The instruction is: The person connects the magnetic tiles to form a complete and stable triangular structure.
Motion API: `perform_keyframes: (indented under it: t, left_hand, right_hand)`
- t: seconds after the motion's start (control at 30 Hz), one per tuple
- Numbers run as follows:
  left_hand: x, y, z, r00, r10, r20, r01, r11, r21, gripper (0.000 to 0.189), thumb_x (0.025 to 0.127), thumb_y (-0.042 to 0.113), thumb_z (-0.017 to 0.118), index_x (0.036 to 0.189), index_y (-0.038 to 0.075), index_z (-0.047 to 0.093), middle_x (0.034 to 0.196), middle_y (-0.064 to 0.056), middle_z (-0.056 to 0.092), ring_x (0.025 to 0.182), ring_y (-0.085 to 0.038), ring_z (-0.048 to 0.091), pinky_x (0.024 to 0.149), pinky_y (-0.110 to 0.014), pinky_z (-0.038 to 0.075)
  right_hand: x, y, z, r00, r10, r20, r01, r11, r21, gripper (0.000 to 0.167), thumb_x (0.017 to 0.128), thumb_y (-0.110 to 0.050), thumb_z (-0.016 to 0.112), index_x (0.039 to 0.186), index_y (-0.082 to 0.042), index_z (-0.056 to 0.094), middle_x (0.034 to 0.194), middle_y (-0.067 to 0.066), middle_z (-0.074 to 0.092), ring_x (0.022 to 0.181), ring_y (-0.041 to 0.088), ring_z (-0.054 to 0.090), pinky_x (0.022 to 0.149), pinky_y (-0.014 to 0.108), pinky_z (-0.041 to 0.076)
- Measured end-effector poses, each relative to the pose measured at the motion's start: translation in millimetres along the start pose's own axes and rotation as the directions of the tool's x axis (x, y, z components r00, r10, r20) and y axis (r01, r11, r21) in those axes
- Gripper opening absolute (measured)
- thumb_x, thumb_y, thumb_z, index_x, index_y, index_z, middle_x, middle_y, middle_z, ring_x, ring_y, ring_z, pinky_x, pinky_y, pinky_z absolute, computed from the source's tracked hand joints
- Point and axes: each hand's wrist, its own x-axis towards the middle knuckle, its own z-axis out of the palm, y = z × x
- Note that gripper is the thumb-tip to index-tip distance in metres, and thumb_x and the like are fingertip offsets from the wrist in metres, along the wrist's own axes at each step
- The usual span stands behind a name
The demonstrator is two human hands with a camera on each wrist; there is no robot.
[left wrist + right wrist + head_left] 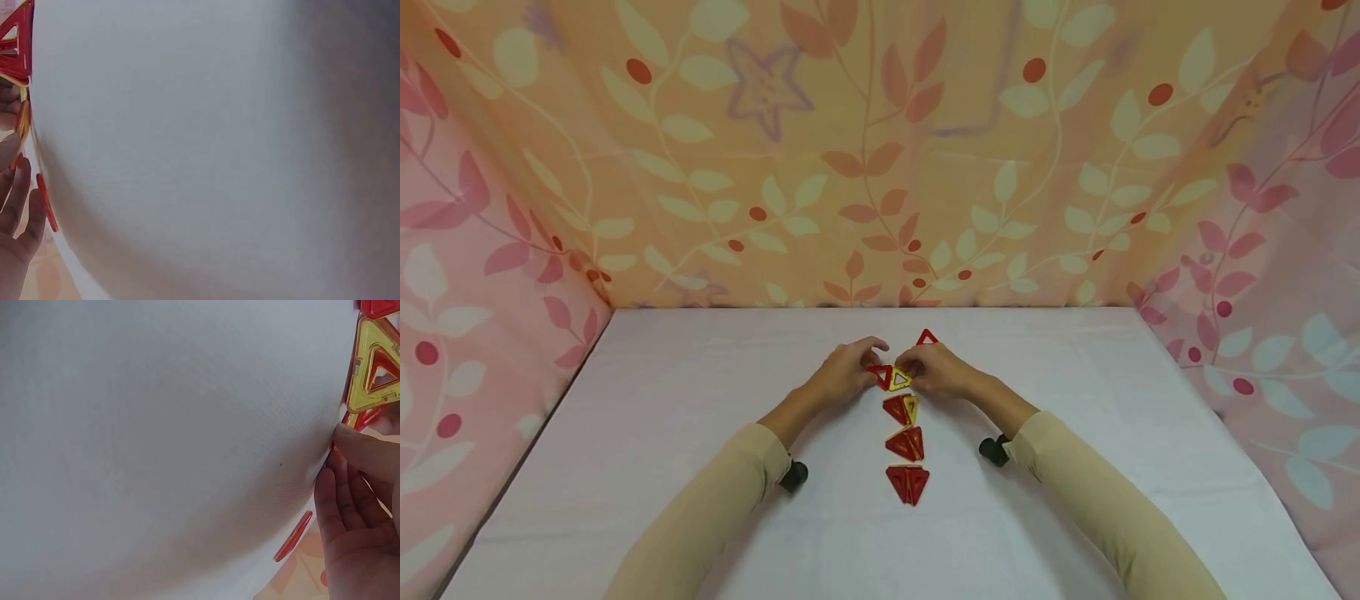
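Near the far side of the table, my left hand pinches a red triangular magnetic tile between thumb and fingers. My right hand pinches a yellow triangular magnetic tile beside it. The two tiles meet edge to edge between the hands. Both wrist views show the thumbs and fingertips at the margin, with the held tiles partly hidden. Just beyond my right hand lies a single red tile, also in the right wrist view as a thin red tile.
Toward me, tiles lie in a column: a red-and-yellow pair, a red pair and another red pair. They rest on a white-covered table. Patterned curtains stand at the back and sides.
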Motion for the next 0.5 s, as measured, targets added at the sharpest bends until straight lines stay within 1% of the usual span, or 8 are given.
perform_keyframes:
  t: [0.07,0.13,0.27,0.4,0.5]
  left_hand:
    - [1.0,2.0,-0.5,1.0,0.015,0.0,-0.015,1.0,-0.015,0.046,0.086,-0.006,0.072,0.129,0.003,0.058,0.106,-0.011,0.07,0.099,-0.024,0.065,0.092,-0.041,0.051]
    - [1.9,4.7,-0.3,1.0,0.017,0.005,-0.017,0.999,-0.034,0.047,0.086,-0.006,0.072,0.13,0.003,0.057,0.106,-0.012,0.07,0.098,-0.024,0.064,0.09,-0.04,0.053]
    - [3.8,8.2,1.3,1.0,0.0,0.021,0.002,0.996,-0.087,0.047,0.088,-0.005,0.071,0.132,0.002,0.056,0.108,-0.012,0.069,0.098,-0.023,0.066,0.089,-0.037,0.055]
    - [6.0,9.1,4.1,1.0,-0.013,0.029,0.017,0.989,-0.149,0.047,0.088,-0.006,0.07,0.132,0.0,0.054,0.108,-0.014,0.068,0.096,-0.024,0.069,0.088,-0.036,0.056]
    - [7.4,9.4,6.8,0.999,-0.033,0.034,0.038,0.984,-0.171,0.047,0.088,-0.005,0.07,0.132,0.0,0.054,0.11,-0.015,0.068,0.097,-0.024,0.069,0.088,-0.036,0.056]
  right_hand:
    - [-0.7,-0.6,-0.3,1.0,-0.001,-0.002,0.001,1.0,0.002,0.033,0.085,0.006,0.07,0.118,0.002,0.068,0.105,0.01,0.07,0.09,0.018,0.063,0.085,0.03,0.055]
    - [-1.0,-1.1,-0.4,1.0,0.006,-0.003,-0.006,1.0,0.002,0.033,0.085,0.006,0.07,0.118,0.002,0.068,0.104,0.009,0.07,0.09,0.018,0.063,0.084,0.03,0.055]
    - [-0.4,-1.1,0.3,1.0,0.011,-0.003,-0.011,1.0,0.004,0.033,0.085,0.006,0.07,0.118,0.001,0.069,0.103,0.008,0.07,0.089,0.019,0.063,0.084,0.03,0.054]
    - [0.1,-0.2,0.6,1.0,-0.004,-0.009,0.004,1.0,0.003,0.033,0.085,0.006,0.07,0.118,0.001,0.068,0.103,0.009,0.071,0.089,0.019,0.063,0.084,0.03,0.054]
    - [0.2,0.2,0.2,1.0,-0.004,-0.009,0.004,1.0,0.004,0.033,0.085,0.006,0.07,0.118,0.002,0.069,0.102,0.008,0.071,0.089,0.018,0.063,0.083,0.029,0.054]
